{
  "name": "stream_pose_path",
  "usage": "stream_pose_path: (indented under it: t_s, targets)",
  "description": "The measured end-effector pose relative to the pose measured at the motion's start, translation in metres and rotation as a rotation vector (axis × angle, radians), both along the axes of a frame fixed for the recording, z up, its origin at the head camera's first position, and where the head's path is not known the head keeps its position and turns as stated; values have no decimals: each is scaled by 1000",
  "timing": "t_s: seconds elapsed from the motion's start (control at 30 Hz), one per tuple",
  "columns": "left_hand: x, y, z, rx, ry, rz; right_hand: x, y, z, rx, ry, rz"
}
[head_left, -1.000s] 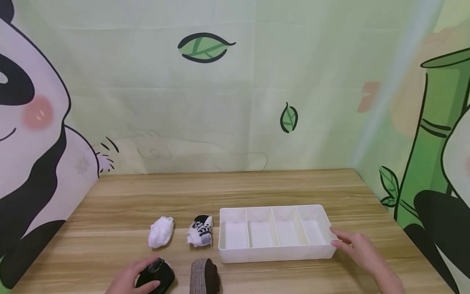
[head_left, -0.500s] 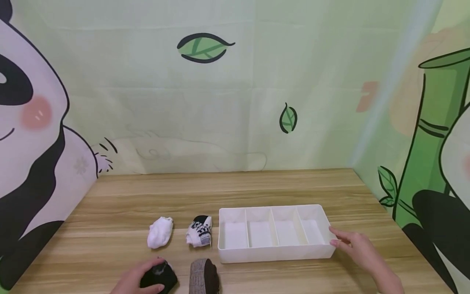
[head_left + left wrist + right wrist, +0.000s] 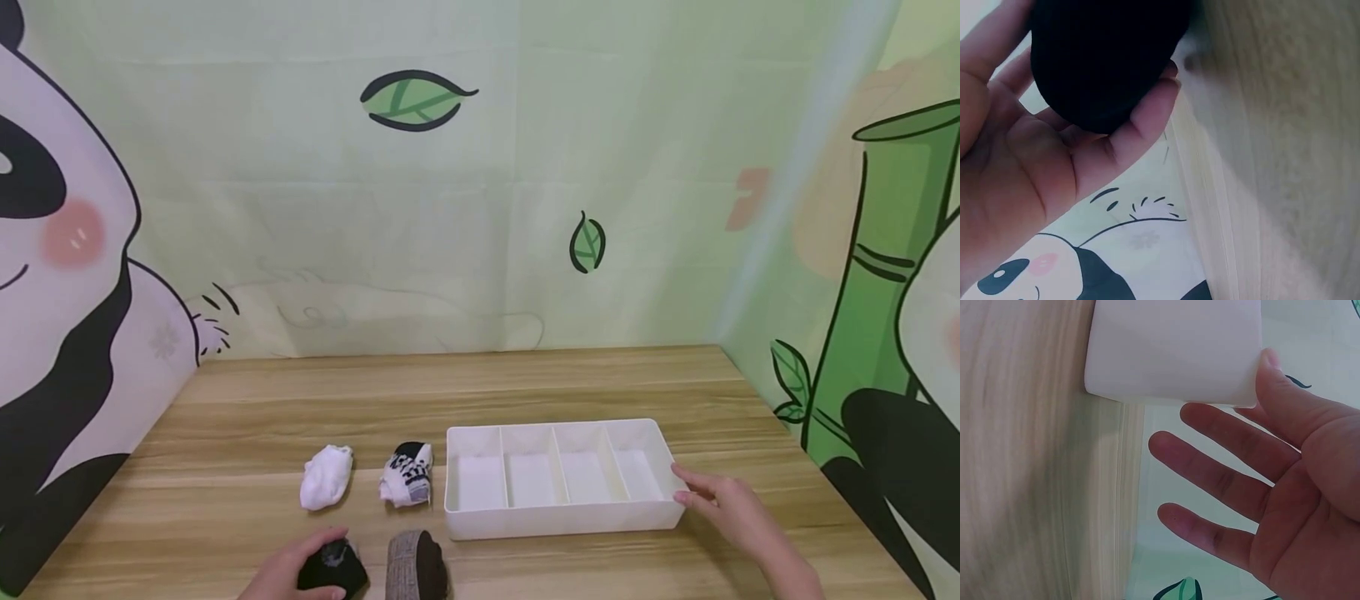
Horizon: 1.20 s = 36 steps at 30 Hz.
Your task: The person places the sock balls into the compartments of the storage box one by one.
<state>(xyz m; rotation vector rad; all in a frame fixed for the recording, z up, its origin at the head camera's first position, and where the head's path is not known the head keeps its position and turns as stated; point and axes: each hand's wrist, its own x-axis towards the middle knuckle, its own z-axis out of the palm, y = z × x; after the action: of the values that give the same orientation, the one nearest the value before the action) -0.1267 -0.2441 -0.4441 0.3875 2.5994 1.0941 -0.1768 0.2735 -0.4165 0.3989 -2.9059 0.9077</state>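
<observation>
My left hand (image 3: 281, 573) holds a balled black sock (image 3: 335, 567) at the front edge of the head view. In the left wrist view its fingers (image 3: 1147, 119) curl under the black bundle, close over the wood. My right hand (image 3: 738, 512) holds the right end of a white divided box (image 3: 562, 521) at its rim, with thumb and forefinger. The other fingers (image 3: 1210, 475) stretch out straight and spread in the right wrist view. A brown-grey rolled sock (image 3: 405, 567) lies just right of the black one. Behind them lie a white sock (image 3: 327, 477) and a black-and-white patterned sock (image 3: 407, 475).
The box stands on a wooden table (image 3: 465, 383), and its several compartments show bare white floors. A pale green printed backdrop (image 3: 450, 208) with leaves, pandas and bamboo rises behind the table and along both sides.
My left hand and the black sock have shifted a little to the right, closer to the brown-grey sock. The right hand and the box have stayed in place.
</observation>
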Motion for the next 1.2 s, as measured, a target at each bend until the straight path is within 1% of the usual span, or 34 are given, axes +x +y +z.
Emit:
stream_pose_path:
  t_s: [0.1,0.3,0.43,0.57,0.8,0.97,1.07,1.1,1.2]
  targets:
    - [0,0,1,-6,-3,-5,0,0,-1,2,4,0]
    - [-1,1,2,-52,52,-67,-1,0,-1,15,-3,-12]
    - [-2,2,2,-61,48,-67,-1,0,-1,20,-6,-13]
    - [-1,1,4,-59,55,-39,-1,0,-1,14,-10,-17]
    - [1,4,7,-87,42,44,-1,0,-1,5,-3,-14]
    - [1,7,8,-122,83,76,-1,0,-1,-1,-7,-19]
    - [2,8,9,-144,136,95,0,0,-1,-6,-12,-27]
    - [2,9,9,-155,154,107,0,0,-1,-6,-10,-25]
    - [2,12,12,-181,152,162,0,0,-1,-4,-5,-24]
